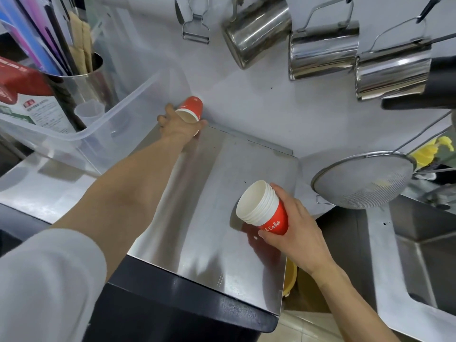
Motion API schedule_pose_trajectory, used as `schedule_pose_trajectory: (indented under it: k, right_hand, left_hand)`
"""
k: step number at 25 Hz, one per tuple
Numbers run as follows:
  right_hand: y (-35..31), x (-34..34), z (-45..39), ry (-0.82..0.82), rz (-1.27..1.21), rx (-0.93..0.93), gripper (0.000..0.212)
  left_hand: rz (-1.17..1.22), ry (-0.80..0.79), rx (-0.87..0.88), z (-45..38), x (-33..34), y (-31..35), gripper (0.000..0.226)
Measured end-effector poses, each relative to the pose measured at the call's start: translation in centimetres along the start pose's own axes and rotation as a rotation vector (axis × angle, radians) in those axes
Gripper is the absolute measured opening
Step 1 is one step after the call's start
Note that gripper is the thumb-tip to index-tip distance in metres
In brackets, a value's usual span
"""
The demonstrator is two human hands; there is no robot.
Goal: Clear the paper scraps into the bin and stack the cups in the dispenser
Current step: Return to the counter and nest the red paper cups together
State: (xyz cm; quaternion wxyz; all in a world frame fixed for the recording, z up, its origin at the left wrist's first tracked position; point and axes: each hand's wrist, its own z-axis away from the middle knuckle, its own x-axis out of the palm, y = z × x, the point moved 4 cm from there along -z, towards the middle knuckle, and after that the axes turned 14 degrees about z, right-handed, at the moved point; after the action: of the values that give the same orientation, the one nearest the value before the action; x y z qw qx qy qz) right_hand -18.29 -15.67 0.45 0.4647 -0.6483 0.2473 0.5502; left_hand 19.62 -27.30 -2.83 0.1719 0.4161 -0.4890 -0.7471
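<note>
My left hand (178,122) reaches to the far edge of the steel counter top (197,206) and grips a single red paper cup (191,107) that lies on its side against the white wall, its mouth towards me. Near the counter's right side, my right hand (291,230) holds a stack of several nested red cups (262,209) with white rims, tilted so the mouth faces up and left. No paper scraps, bin or dispenser are in view.
A clear plastic tub (103,112) with a steel utensil holder (79,80) stands at the left. Steel jugs (323,53) and a peeler (195,28) hang on the wall. A mesh strainer (362,178) hangs over the sink (419,243) at the right.
</note>
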Motion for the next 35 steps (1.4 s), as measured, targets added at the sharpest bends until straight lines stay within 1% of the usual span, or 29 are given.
schedule_pose_trajectory:
  k: [6,8,10,11,13,15,17,18,20,22,24,26,29,31,33,35]
  right_hand:
    - [0.5,-0.7,0.4,0.044,0.002,0.014,0.099]
    - [0.5,-0.8,0.4,0.037,0.002,0.011,0.099]
    - [0.3,-1.0,0.3,0.033,0.005,0.004,0.098]
    - [0.1,-1.0,0.3,0.038,0.002,-0.005,0.098]
    - [-0.4,-1.1,0.2,0.045,-0.011,-0.022,0.097]
    - [-1.2,-1.2,0.2,0.04,-0.017,-0.04,0.097]
    - [-1.9,-1.0,0.2,0.033,-0.011,-0.054,0.098]
    - [-2.3,-1.0,0.3,0.03,-0.012,-0.06,0.098]
    - [-3.2,-0.8,0.5,0.024,-0.015,-0.083,0.098]
    - [-4.2,-0.5,0.8,0.018,-0.009,-0.115,0.099]
    - [-5.5,-0.2,1.3,0.005,0.004,-0.16,0.098]
    - [-6.8,0.0,1.9,0.004,0.009,-0.216,0.099]
    - [-8.9,0.2,2.6,0.017,0.014,-0.29,0.1]
    - [-10.0,0.5,3.1,0.021,0.025,-0.335,0.099]
    - [-11.0,0.9,3.5,0.01,0.053,-0.371,0.098]
    - [-11.6,1.4,3.9,0.005,0.085,-0.398,0.098]
  left_hand:
    - [-0.039,0.037,0.016,-0.5,0.7,-0.5,0.102]
    - [-0.014,0.041,0.032,-0.3,0.5,-0.4,0.099]
    - [0.062,0.046,0.069,0.5,-0.2,-0.1,0.093]
    - [0.132,0.039,0.087,1.2,-0.7,0.1,0.09]
    - [0.378,-0.009,0.081,3.1,-2.0,0.1,0.083]
    - [0.668,-0.095,0.048,5.8,-4.1,-0.2,0.073]
    - [0.892,-0.2,0.055,9.1,-6.4,-0.6,0.057]
    - [0.966,-0.244,0.069,10.7,-7.6,-0.9,0.048]
    - [1.039,-0.277,0.096,14.1,-10.3,-1.9,0.04]
    - [1.035,-0.279,0.124,17.2,-12.8,-3.2,0.04]
    - [0.973,-0.288,0.181,20.0,-14.6,-4.6,0.043]
    - [0.873,-0.287,0.227,22.2,-15.5,-5.7,0.046]
    - [0.777,-0.277,0.278,24.8,-16.5,-7.3,0.046]
    - [0.722,-0.284,0.323,26.0,-16.9,-8.4,0.051]
    - [0.722,-0.341,0.286,27.0,-17.0,-9.4,0.061]
    - [0.712,-0.396,0.239,27.9,-17.0,-10.1,0.064]
